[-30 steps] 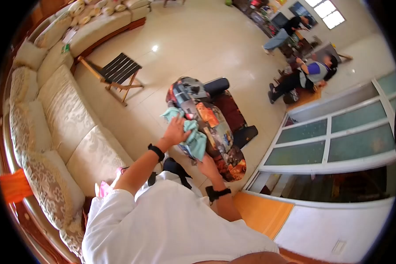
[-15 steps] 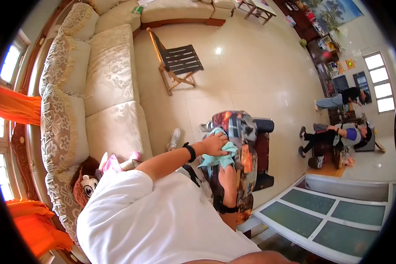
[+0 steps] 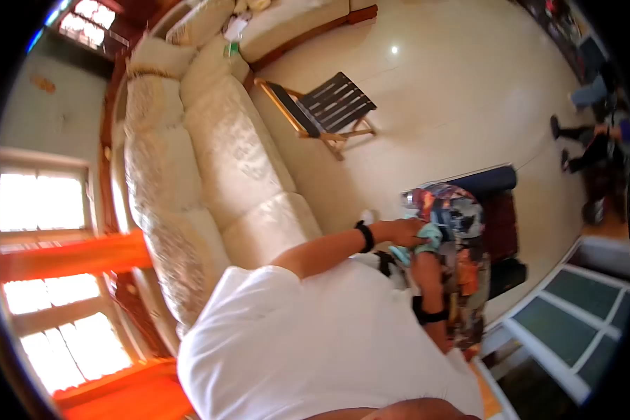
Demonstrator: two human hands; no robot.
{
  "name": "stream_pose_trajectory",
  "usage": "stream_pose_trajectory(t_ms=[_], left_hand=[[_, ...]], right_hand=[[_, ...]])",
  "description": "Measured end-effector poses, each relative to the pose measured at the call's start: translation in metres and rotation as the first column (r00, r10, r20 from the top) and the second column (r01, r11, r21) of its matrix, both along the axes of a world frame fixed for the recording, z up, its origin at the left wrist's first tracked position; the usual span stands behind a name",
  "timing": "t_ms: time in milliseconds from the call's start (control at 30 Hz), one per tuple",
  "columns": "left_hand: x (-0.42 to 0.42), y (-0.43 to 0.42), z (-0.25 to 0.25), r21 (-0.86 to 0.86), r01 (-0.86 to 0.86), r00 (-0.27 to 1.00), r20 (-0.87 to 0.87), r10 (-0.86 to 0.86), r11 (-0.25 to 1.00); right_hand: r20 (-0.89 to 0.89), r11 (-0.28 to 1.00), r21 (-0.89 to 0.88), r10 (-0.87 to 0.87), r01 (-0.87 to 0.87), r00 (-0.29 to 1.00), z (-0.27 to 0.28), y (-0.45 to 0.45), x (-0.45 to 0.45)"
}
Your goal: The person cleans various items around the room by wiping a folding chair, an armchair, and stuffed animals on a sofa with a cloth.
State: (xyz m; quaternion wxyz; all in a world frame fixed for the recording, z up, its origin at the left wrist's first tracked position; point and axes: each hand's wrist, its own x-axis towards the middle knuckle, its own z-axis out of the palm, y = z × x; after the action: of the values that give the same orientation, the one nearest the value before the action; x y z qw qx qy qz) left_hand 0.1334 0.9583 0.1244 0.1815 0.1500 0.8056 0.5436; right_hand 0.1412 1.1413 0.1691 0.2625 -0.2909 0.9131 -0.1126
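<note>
My left hand point(image 3: 400, 231) is closed on a bunched light teal cloth point(image 3: 430, 239), its black wristband showing behind it. From below, my right hand point(image 3: 425, 262) reaches the same cloth, and its fingers are partly covered by the folds. It also appears closed on the cloth. Both hands are over the near edge of a padded object with a colourful printed cover point(image 3: 467, 217); what kind of object it is I cannot make out. A dark blue rounded roll point(image 3: 488, 179) and a dark red panel point(image 3: 500, 227) adjoin its far side.
A long cream sofa point(image 3: 241, 150) runs along the left. On the tiled floor stands a folding wooden chair point(image 3: 339, 101) with dark slats. At the lower right is a white-framed glass panel point(image 3: 567, 315). Another person's legs point(image 3: 577, 133) show at the right edge.
The camera view has swung left, so the hands and printed object appear farther right. The cloth, spread over the print earlier, is now bunched between the hands near the object's edge.
</note>
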Motion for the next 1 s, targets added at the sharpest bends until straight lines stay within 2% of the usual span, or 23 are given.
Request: stream_pose_trajectory(t_ms=[33, 67, 133, 167, 200, 233, 267, 300, 333, 367, 433, 500, 567, 633, 667, 700, 767, 800, 867, 933, 967, 1000], left_hand=[[0.003, -0.002, 0.004, 0.044, -0.045, 0.999, -0.025, 0.046, 0.998], [0.006, -0.011, 0.01, 0.015, -0.012, 1.0, -0.009, 0.012, 1.0], [-0.002, -0.028, 0.014, -0.055, 0.063, 0.998, -0.002, -0.063, 0.996], [-0.006, -0.036, 0.011, -0.103, 0.097, 0.995, -0.007, -0.098, 0.99], [-0.012, -0.04, -0.019, -0.215, 0.211, 0.978, 0.053, -0.204, 0.954], [-0.005, -0.047, -0.048, -0.173, 0.156, 0.984, -0.053, -0.168, 0.972], [-0.003, -0.055, -0.018, -0.133, 0.169, 0.984, 0.085, -0.158, 0.977], [0.0, -0.062, -0.023, -0.135, 0.13, 0.99, 0.063, -0.123, 0.982], [-0.001, -0.066, -0.02, -0.16, 0.182, 0.979, 0.119, -0.164, 0.97], [-0.005, -0.071, -0.016, -0.183, 0.243, 0.961, 0.175, -0.212, 0.953], [-0.008, -0.073, -0.015, -0.193, 0.195, 0.981, 0.055, -0.188, 0.962], [-0.012, -0.074, -0.001, -0.17, 0.229, 0.973, 0.064, -0.221, 0.959], [-0.02, -0.082, 0.027, -0.289, 0.309, 0.951, 0.086, -0.297, 0.906], [-0.023, -0.085, 0.031, -0.309, 0.325, 0.945, 0.065, -0.321, 0.894], [-0.021, -0.087, 0.035, -0.309, 0.327, 0.944, 0.067, -0.323, 0.893], [-0.022, -0.089, 0.035, -0.314, 0.329, 0.943, 0.065, -0.326, 0.891], [-0.027, -0.094, 0.023, -0.338, 0.358, 0.931, 0.063, -0.359, 0.87], [-0.023, -0.097, 0.013, -0.366, 0.375, 0.924, 0.069, -0.377, 0.852], [-0.027, -0.119, -0.004, -0.248, 0.405, 0.914, 0.072, -0.4, 0.88], [-0.022, -0.127, -0.008, -0.144, 0.418, 0.908, 0.062, -0.414, 0.897], [-0.02, -0.136, -0.003, -0.147, 0.405, 0.914, 0.039, -0.404, 0.902], [-0.019, -0.145, 0.003, -0.152, 0.389, 0.92, 0.01, -0.392, 0.908]], right_hand=[[-0.008, 1.0, -0.003, -0.015, 0.015, 1.0, 0.003, -0.003, 0.002], [0.011, 0.998, -0.03, -0.049, 0.049, 0.999, 0.003, -0.008, 0.006], [-0.005, 1.0, 0.009, 0.028, -0.028, 1.0, 0.005, -0.013, -0.003], [-0.076, 0.999, 0.021, 0.032, -0.03, 0.997, 0.005, -0.016, -0.006], [-0.156, 0.999, 0.02, 0.042, -0.039, 0.987, 0.001, -0.022, -0.006], [-0.17, 0.999, -0.009, 0.037, -0.039, 0.985, -0.007, -0.028, -0.009], [-0.225, 0.998, 0.05, 0.036, -0.026, 0.974, -0.022, -0.034, -0.012], [-0.222, 0.993, 0.103, 0.072, -0.05, 0.972, -0.021, -0.039, -0.016], [-0.217, 0.986, 0.158, 0.094, -0.06, 0.972, -0.022, -0.047, -0.019], [-0.251, 0.992, 0.119, 0.076, -0.047, 0.965, -0.027, -0.056, -0.021], [-0.203, 0.964, 0.266, 0.073, -0.017, 0.976, -0.038, -0.063, -0.032], [-0.219, 0.959, 0.283, 0.083, -0.019, 0.972, -0.041, -0.065, -0.036], [-0.207, 0.946, 0.324, 0.097, -0.025, 0.974, -0.05, -0.061, -0.03], [-0.277, 0.933, 0.359, 0.07, 0.036, 0.958, -0.053, -0.068, -0.027], [-0.132, 0.877, 0.481, 0.06, 0.011, 0.989, -0.043, -0.075, -0.03], [-0.128, 0.871, 0.491, 0.047, 0.022, 0.991, -0.047, -0.074, -0.023], [-0.454, 0.958, 0.236, -0.039, 0.163, 0.89, -0.064, -0.074, -0.008], [-0.447, 0.951, 0.257, -0.043, 0.175, 0.893, -0.068, -0.081, -0.002], [-0.62, 0.91, 0.155, -0.213, 0.384, 0.755, -0.064, -0.096, 0.003], [-0.615, 0.911, 0.23, -0.137, 0.343, 0.777, -0.042, -0.097, 0.006], [-0.613, 0.922, 0.259, -0.074, 0.288, 0.787, -0.035, -0.1, 0.005], [-0.536, 0.888, 0.341, -0.087, 0.309, 0.84, -0.04, -0.1, 0.003]])
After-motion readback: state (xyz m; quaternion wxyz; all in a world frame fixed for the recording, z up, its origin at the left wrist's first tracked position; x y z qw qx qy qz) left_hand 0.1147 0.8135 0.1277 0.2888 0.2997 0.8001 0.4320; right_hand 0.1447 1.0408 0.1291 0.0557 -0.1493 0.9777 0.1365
